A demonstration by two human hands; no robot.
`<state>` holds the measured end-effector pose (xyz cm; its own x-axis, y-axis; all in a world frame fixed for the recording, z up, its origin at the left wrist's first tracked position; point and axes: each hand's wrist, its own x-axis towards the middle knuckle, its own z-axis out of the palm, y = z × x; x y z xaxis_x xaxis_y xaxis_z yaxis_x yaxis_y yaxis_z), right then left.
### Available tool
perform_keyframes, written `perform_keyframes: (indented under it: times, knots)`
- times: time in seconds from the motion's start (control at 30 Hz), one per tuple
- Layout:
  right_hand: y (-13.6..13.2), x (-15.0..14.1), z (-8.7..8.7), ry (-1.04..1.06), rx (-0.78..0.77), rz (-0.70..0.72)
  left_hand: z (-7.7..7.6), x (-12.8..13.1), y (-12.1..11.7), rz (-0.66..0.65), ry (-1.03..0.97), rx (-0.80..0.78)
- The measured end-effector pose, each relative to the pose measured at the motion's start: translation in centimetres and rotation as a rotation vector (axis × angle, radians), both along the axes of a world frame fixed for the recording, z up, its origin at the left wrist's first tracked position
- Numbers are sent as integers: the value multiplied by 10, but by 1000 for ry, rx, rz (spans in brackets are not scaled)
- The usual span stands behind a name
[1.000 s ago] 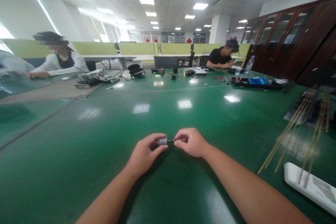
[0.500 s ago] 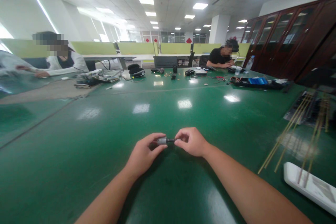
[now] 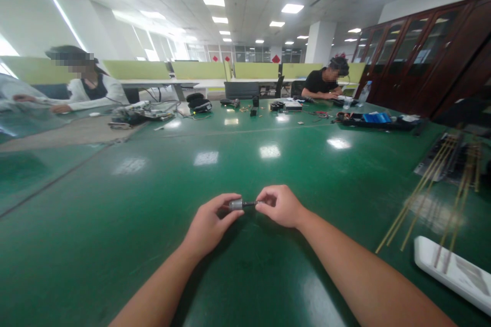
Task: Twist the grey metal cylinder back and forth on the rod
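My left hand (image 3: 210, 225) pinches a small silver cylinder, a little motor (image 3: 237, 204), between thumb and fingers, just above the green table (image 3: 153, 184). A thin dark shaft (image 3: 250, 204) sticks out of its right end. My right hand (image 3: 280, 207) is closed in a pinch on the tip of that shaft. Both hands meet at the middle of the view, close to the table's near edge.
Thin wooden sticks (image 3: 418, 199) lie at the right, some resting on a white flat tray (image 3: 456, 273). A black case with a blue item (image 3: 378, 120) lies farther back. Two people sit at the far side, one left (image 3: 86, 89), one right (image 3: 326, 82), with cables and parts between.
Both hands with the motor have drifted very slightly upward; the grip is unchanged. The person at the far left has shifted an arm.
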<state>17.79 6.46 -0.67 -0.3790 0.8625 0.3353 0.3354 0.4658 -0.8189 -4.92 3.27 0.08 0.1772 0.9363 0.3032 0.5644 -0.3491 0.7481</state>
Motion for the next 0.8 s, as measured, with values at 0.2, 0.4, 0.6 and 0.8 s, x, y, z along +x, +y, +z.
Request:
perform_keyframes:
  times: [0.2, 0.4, 0.6, 0.8]
  knots:
    - [1, 1, -1, 4, 9, -6, -1, -1, 1, -6, 2, -4]
    - [2, 2, -1, -6, 3, 5, -1, -1, 1, -4, 7, -3]
    - [3, 2, -4, 43, -47, 29, 0, -2, 1, -7, -17, 2]
    - [5, 3, -5, 83, -104, 67, 2, -1, 0, -3, -23, -7]
